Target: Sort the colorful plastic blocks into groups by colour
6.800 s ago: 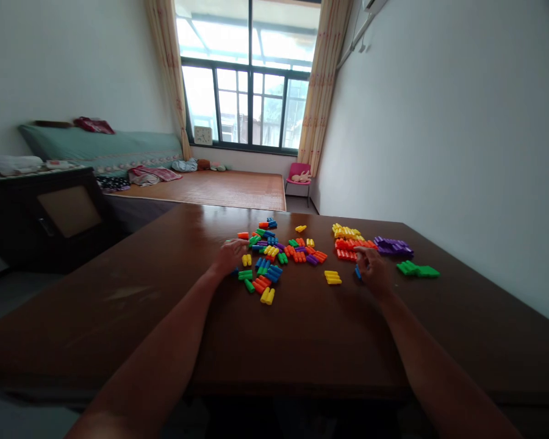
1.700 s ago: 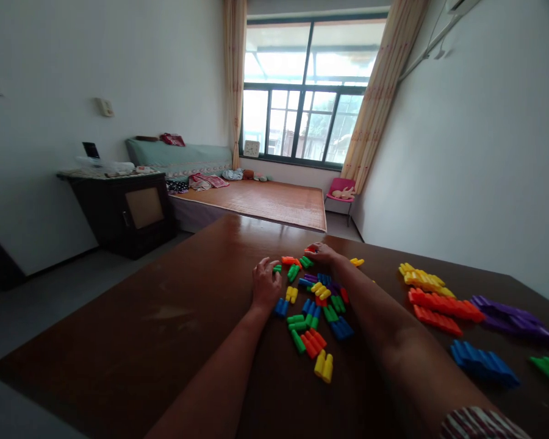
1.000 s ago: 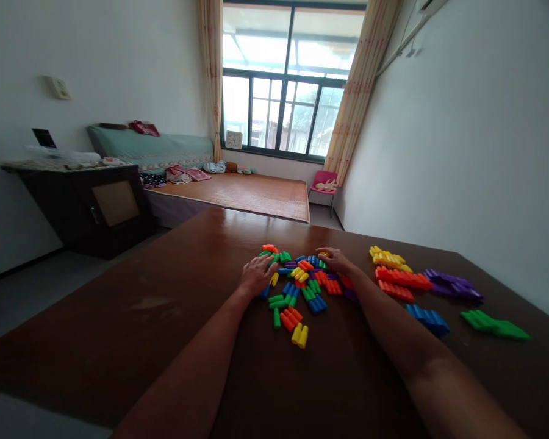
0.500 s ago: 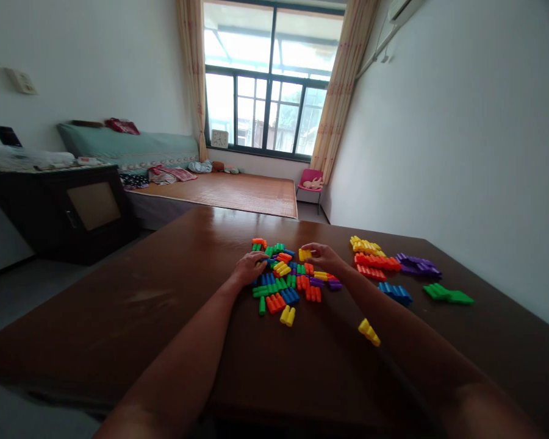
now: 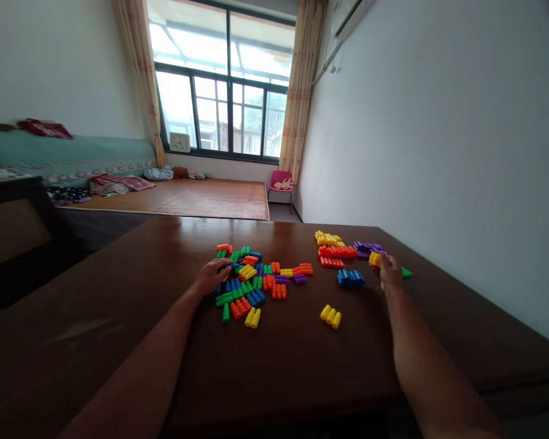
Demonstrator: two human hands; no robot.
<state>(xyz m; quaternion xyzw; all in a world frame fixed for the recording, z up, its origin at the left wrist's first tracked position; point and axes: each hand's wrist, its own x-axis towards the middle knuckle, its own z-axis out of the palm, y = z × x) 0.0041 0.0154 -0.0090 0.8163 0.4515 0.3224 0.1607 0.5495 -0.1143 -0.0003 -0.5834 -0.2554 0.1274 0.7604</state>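
A loose pile of colourful plastic building blocks (image 5: 238,292), made of joined rounded tubes, lies on the dark brown table (image 5: 274,353). My left hand (image 5: 210,274) rests at the pile's left edge, its fingers stretched over a blue piece; a bit of yellow shows beneath them. Over on the right, my right hand (image 5: 390,271) is closed on a yellow block (image 5: 374,259). It is beside the purple blocks (image 5: 368,249) and partly hides the green blocks (image 5: 407,273). A separate yellow block (image 5: 331,316) lies nearer me, between my forearms.
Sorted by colour, yellow blocks (image 5: 328,238), orange-red blocks (image 5: 337,252) and blue blocks (image 5: 351,278) lie on the table's right half. Beyond the table are a bed (image 5: 201,198), a pink chair (image 5: 280,180) and a window. A dark cabinet (image 5: 16,219) stands at left.
My right hand has moved from above the pile to the right, carrying the yellow block to the sorted groups. My left hand stays at the pile. The view has turned right.
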